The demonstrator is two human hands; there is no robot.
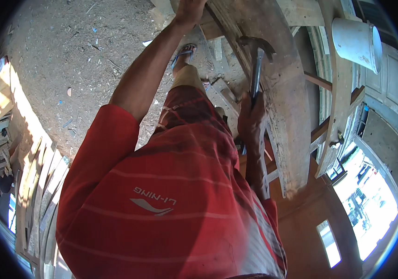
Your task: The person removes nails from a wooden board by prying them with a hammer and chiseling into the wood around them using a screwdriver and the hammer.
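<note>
My right hand (252, 116) is wrapped round the handle of a claw hammer (256, 69). The hammer's dark head points away from me and overlaps a broad, curved wooden plank (287, 97) on my right. At the top edge of the picture, my left hand (190, 11) reaches far forward beside the plank's far end. Its fingers are cut off by the frame, so what it touches is hidden.
A white bucket (354, 43) hangs or sits by the upright timbers at the right. Long wood strips (36, 200) are stacked at the left. A brown panel (303, 232) stands at the lower right, near a bright opening. Scraps litter the dirt floor (87, 60).
</note>
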